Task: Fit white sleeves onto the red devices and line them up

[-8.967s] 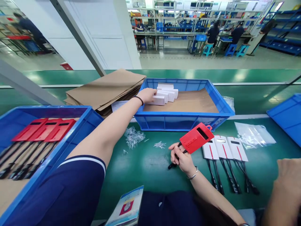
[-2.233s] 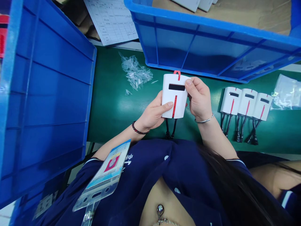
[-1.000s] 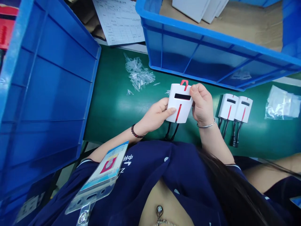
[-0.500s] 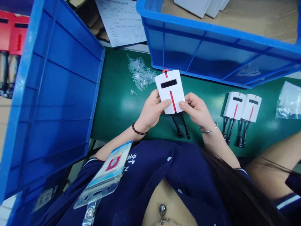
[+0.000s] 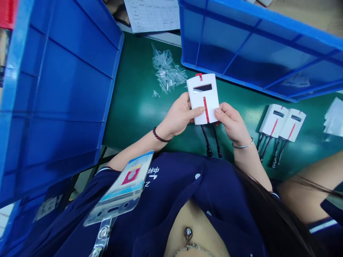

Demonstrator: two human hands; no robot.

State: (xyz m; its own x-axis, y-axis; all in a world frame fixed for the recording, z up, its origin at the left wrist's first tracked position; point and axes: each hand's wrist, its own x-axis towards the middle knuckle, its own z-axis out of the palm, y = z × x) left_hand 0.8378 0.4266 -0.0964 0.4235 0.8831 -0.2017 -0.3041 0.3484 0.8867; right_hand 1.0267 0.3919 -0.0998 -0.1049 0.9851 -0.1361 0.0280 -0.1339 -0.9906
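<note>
Between my two hands is a white electronic device [image 5: 213, 103] with a dark display window, a red strip down its front and a red loop at the top. Two black cables with connectors hang from its lower edge. My left hand [image 5: 183, 113] grips its left side, the thumb lying on the front near the red strip. On the right edge, my right hand [image 5: 230, 120] pinches the lower corner, thumb in front. The fingers behind the device are mostly hidden. It is held above the green table [image 5: 134, 117].
Small clear plastic pieces [image 5: 168, 73] lie in a pile beyond my left hand. Blue crates stand at the left [image 5: 72, 85] and back right [image 5: 241, 46]. Two similar white devices [image 5: 281, 121] lie to the right, near plastic bags [image 5: 334, 116] and another person's arm [image 5: 308, 185].
The view has shifted slightly, so the crates and table sit differently in it. The device is tilted a little more, and light now reflects in its window. Both hands keep their hold.
</note>
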